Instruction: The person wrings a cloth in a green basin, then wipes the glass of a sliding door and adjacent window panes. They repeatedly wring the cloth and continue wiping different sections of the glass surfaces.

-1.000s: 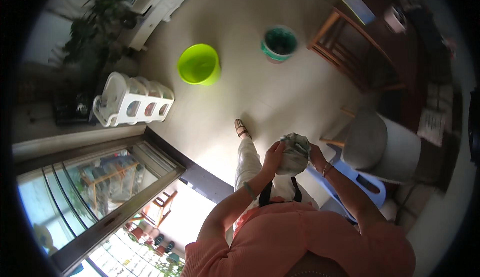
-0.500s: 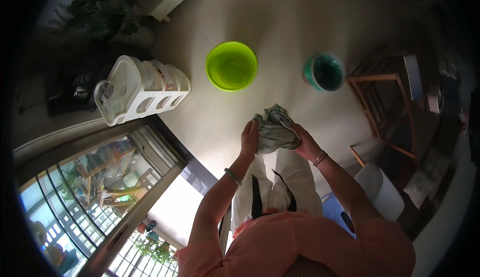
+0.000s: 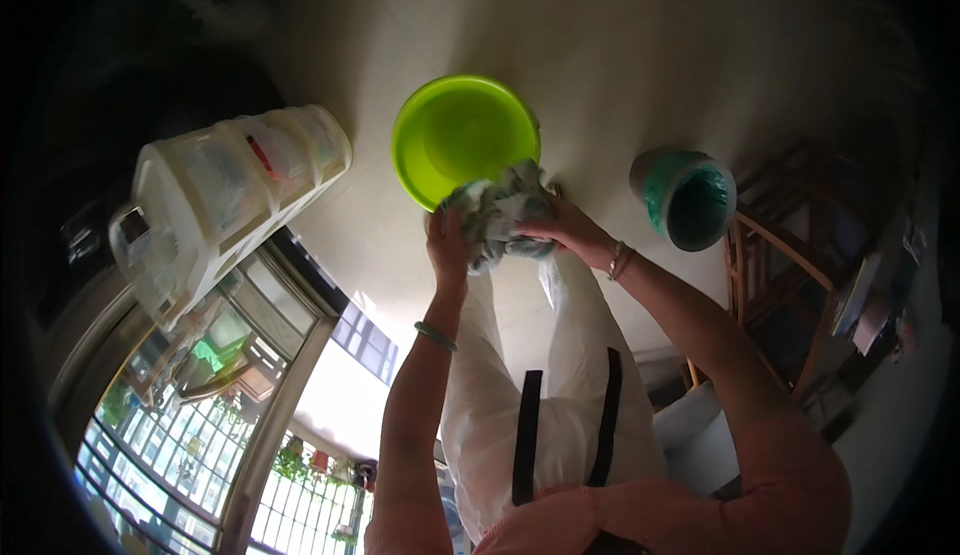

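A crumpled grey-green cloth (image 3: 500, 213) is bunched between my two hands, in front of my knees. My left hand (image 3: 447, 245) grips its left side. On the other side my right hand (image 3: 568, 227) is closed on it, with fingers lying across the front of the bundle. The cloth overlaps the near rim of a bright green basin (image 3: 408, 170) standing on the floor; whether it touches the rim I cannot tell. Nothing that I can make out lies inside the basin.
To the right stands a bin (image 3: 655, 190) with a green liner. Beyond it is a wooden chair (image 3: 790, 245). A white plastic drawer unit (image 3: 205, 190) with clear fronts is on the left, beside a glazed door (image 3: 270, 395) with a metal frame.
My hands and the cloth have moved forward and left, from short of the basin to its near rim. The cloth is more bunched up, and the view has shifted closer to the floor things.
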`<state>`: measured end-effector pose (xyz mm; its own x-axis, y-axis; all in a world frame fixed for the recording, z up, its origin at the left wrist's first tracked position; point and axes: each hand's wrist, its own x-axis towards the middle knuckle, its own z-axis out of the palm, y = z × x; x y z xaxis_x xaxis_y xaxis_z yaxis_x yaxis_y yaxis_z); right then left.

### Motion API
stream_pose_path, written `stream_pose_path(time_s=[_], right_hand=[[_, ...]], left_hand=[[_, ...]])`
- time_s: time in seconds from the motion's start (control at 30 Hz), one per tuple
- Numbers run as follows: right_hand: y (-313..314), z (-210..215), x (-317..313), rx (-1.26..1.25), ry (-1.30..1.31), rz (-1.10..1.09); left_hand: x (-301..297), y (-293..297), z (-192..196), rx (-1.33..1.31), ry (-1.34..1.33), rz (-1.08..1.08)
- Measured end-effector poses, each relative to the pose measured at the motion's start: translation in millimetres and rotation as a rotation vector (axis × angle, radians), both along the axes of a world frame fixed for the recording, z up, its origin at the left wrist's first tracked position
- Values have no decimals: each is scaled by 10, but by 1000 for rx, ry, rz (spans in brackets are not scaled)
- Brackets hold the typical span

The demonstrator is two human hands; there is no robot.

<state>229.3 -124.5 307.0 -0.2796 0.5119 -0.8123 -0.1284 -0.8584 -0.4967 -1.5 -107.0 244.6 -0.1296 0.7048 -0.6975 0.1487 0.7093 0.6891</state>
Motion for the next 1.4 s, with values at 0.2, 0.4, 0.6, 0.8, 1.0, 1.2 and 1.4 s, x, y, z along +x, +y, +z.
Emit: stream_pose_path(time_s=[0.2,0.4,0.6,0.8,1.0,1.2,1.4], right_hand=[[704,-1677,-467,295,-455,74],[883,-3415,-638,343,-955,81],[1098,-3985,-950,550,-1068,431],[1039,-4556,-1026,194,-1077,604],[880,-4190,-987,293,-898,65],[912,-2399,-1364,532,-600,-57],[1024,-1808,-1428,553,-768,37]], left_hand=[[-62,661,-1098,27,36,-22],[-74,849,-2199,118,360,-429],[-42,985,-3063,104,541,-730],[-116,981,-4170,78,489,-728],[184,1032,-3820,-176,-89,-14],[-344,1195,-3433,-625,-1376,128],[-378,868,-2761,-724,-1084,314]])
